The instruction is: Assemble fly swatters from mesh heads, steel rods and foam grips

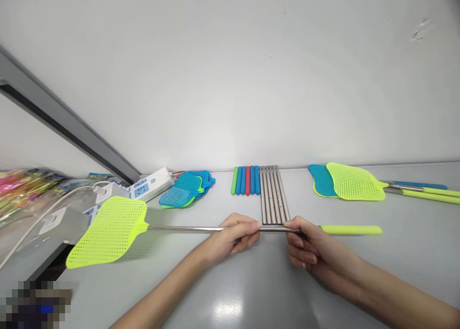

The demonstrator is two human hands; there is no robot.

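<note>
Both hands hold a fly swatter [108,233] level above the table; it has a yellow-green perforated head at the left, a thin metal rod and a yellow-green grip at the right. My left hand [237,234] is closed round the middle of the rod. Pinching the rod close to the grip is my right hand [305,240], its fingers curled. Just beyond the hands lies a row of several metal tubes [273,197]. Left of them, several coloured handle sleeves [246,180] in green, blue and red lie side by side.
Loose blue and green swatter heads [183,190] lie at the back left, near a white power strip [153,182] with plugs and a cable. Swatters with handles [354,182] are stacked at the back right. Plastic-wrapped packages [28,194] sit far left. A wall [251,79] bounds the table.
</note>
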